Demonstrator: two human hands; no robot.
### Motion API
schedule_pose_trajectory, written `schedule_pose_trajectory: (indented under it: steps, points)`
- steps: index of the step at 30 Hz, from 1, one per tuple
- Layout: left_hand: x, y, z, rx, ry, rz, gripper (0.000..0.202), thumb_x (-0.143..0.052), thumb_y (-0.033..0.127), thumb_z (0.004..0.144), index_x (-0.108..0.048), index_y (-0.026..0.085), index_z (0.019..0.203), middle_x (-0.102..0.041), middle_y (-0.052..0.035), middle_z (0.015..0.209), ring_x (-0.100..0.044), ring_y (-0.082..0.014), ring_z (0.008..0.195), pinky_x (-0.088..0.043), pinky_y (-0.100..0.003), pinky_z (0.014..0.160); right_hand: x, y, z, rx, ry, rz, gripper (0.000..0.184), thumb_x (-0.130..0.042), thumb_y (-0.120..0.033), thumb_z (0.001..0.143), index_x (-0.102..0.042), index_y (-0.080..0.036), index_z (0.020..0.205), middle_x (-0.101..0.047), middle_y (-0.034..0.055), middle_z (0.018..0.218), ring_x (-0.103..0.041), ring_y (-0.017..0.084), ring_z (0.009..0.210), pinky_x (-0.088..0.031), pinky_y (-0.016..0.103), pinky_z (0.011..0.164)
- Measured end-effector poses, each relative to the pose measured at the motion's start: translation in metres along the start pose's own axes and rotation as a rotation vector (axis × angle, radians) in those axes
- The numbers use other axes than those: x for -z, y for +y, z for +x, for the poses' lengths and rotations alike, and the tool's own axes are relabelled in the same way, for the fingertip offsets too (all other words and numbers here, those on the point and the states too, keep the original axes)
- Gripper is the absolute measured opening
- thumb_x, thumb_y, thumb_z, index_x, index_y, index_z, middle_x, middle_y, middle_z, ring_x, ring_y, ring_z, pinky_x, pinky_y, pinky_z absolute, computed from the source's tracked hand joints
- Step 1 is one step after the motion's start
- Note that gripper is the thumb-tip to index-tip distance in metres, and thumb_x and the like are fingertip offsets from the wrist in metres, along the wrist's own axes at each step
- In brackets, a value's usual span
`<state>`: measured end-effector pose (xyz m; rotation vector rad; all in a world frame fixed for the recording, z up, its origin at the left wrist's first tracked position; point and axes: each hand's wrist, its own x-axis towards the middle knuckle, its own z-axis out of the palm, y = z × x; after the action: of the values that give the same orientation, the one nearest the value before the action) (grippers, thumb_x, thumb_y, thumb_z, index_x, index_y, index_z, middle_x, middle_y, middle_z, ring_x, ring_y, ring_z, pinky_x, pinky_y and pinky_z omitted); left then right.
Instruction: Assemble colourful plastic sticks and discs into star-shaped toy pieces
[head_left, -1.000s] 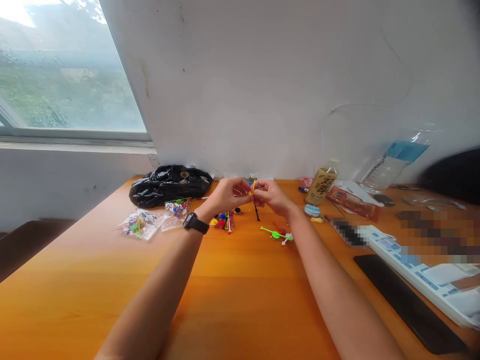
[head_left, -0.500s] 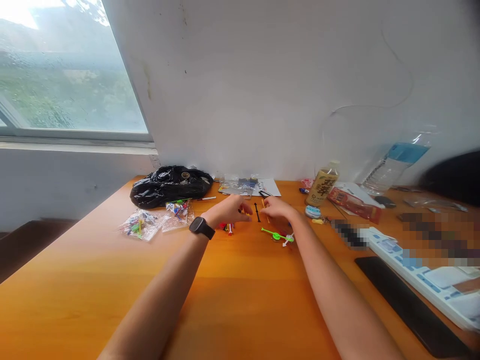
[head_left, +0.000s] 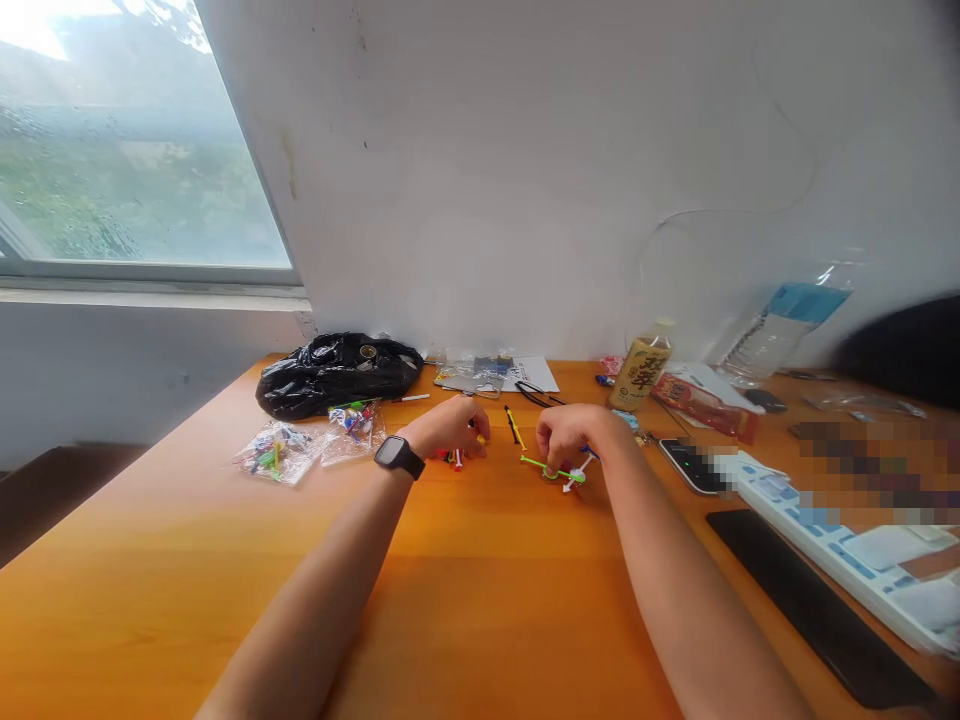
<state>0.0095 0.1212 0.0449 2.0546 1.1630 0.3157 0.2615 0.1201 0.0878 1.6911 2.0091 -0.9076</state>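
Note:
My left hand [head_left: 450, 427], with a black watch [head_left: 395, 456] on its wrist, rests curled on the orange table [head_left: 480, 600] over a small heap of coloured plastic pieces [head_left: 454, 457]. My right hand [head_left: 570, 436] is curled over a green stick with a disc [head_left: 551, 469] and a white arrow piece [head_left: 574, 478]; what its fingers grip is hidden. Between the hands lies a yellow and black stick [head_left: 514, 427].
A black plastic bag [head_left: 337, 372] and two clear packets of coloured parts [head_left: 304, 440] lie at the back left. A tea bottle [head_left: 639, 376], a large water bottle [head_left: 780, 330], a phone [head_left: 694, 465], a keyboard [head_left: 847, 550] and a black wrist pad [head_left: 817, 610] sit on the right.
Both hands came down from holding a yellow piece together in the air to the table. The yellow stick now lies between them, and the right hand moved onto the green stick.

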Motion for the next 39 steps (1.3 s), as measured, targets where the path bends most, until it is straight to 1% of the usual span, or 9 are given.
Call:
schedule_pose_trajectory:
  steps: [5,10,14,18,24,27,30,34,39]
  points:
    - [-0.002,-0.002,-0.001,0.006,-0.008,-0.036,0.026,-0.078,0.023,0.073,-0.079,0.019,0.098,-0.074,-0.0059,0.073,-0.069,-0.0183,0.050,-0.037,-0.018,0.036,-0.003,-0.001,0.003,0.007,-0.009,0.022,0.036,-0.098,-0.031,0.043,-0.076,-0.018,0.068,-0.072,0.0048,0.063,-0.065,0.020,0.059,-0.042,0.028,0.055]
    - [0.006,0.002,-0.004,-0.031,0.039,0.062,0.024,-0.080,0.014,0.066,-0.078,0.018,0.089,-0.073,-0.0044,0.071,-0.070,-0.0180,0.053,-0.040,-0.019,0.041,-0.003,0.001,0.006,0.028,0.003,0.021,0.026,-0.092,-0.025,0.049,-0.075,-0.018,0.067,-0.071,0.0038,0.063,-0.063,0.019,0.059,-0.041,0.027,0.054]
    - [0.013,0.003,-0.005,-0.150,0.153,0.149,0.028,-0.089,0.020,0.061,-0.080,0.020,0.087,-0.075,-0.0036,0.076,-0.072,-0.0192,0.064,-0.050,-0.022,0.055,-0.001,0.002,0.007,0.138,0.143,0.046,0.014,-0.083,-0.022,0.058,-0.074,-0.020,0.069,-0.069,0.0007,0.065,-0.060,0.016,0.060,-0.037,0.026,0.052]
    - [0.013,-0.002,-0.003,-0.157,0.186,0.201,0.027,-0.090,0.030,0.066,-0.080,0.022,0.090,-0.076,-0.0039,0.076,-0.072,-0.0189,0.065,-0.050,-0.023,0.059,0.002,0.003,0.006,0.263,0.232,0.141,0.009,-0.077,-0.021,0.063,-0.071,-0.019,0.070,-0.067,-0.0002,0.065,-0.058,0.015,0.061,-0.034,0.024,0.051]
    - [0.010,-0.013,0.005,-0.156,0.165,0.237,0.023,-0.087,0.029,0.070,-0.082,0.022,0.092,-0.076,-0.0031,0.075,-0.068,-0.0166,0.059,-0.048,-0.023,0.059,0.001,0.002,0.003,0.336,0.244,0.399,0.009,-0.072,-0.017,0.067,-0.064,-0.018,0.070,-0.069,0.0028,0.067,-0.066,0.018,0.064,-0.048,0.025,0.057]
    - [0.010,-0.016,0.006,-0.170,0.173,0.242,0.022,-0.086,0.028,0.072,-0.082,0.020,0.091,-0.077,-0.0049,0.080,-0.070,-0.0173,0.064,-0.050,-0.023,0.061,0.001,0.000,0.005,0.366,0.299,0.467,0.011,-0.072,-0.016,0.068,-0.063,-0.017,0.072,-0.069,0.0034,0.065,-0.067,0.018,0.061,-0.051,0.026,0.057]
    - [0.012,-0.010,0.005,-0.234,0.256,0.194,0.028,-0.086,0.031,0.075,-0.081,0.019,0.100,-0.080,-0.0083,0.098,-0.074,-0.0217,0.084,-0.055,-0.025,0.074,0.002,-0.003,0.004,0.431,0.361,0.547,0.013,-0.074,-0.017,0.069,-0.062,-0.017,0.076,-0.071,0.0036,0.067,-0.067,0.017,0.061,-0.053,0.026,0.058]
    - [0.015,0.011,0.001,-0.371,0.326,-0.082,0.035,-0.066,0.042,0.097,-0.074,0.019,0.121,-0.077,-0.0096,0.115,-0.074,-0.0207,0.099,-0.058,-0.027,0.082,0.004,-0.010,-0.002,0.579,0.413,0.751,0.015,-0.074,-0.020,0.071,-0.063,-0.018,0.080,-0.071,0.0019,0.069,-0.065,0.014,0.061,-0.056,0.026,0.063]
    - [0.014,0.038,-0.004,-0.493,0.343,-0.343,0.037,-0.079,0.040,0.088,-0.072,0.014,0.113,-0.077,-0.0107,0.108,-0.075,-0.0189,0.091,-0.060,-0.027,0.079,0.005,-0.021,-0.010,0.741,0.433,0.905,0.014,-0.074,-0.022,0.073,-0.063,-0.019,0.081,-0.069,0.0009,0.068,-0.064,0.014,0.064,-0.050,0.024,0.061]
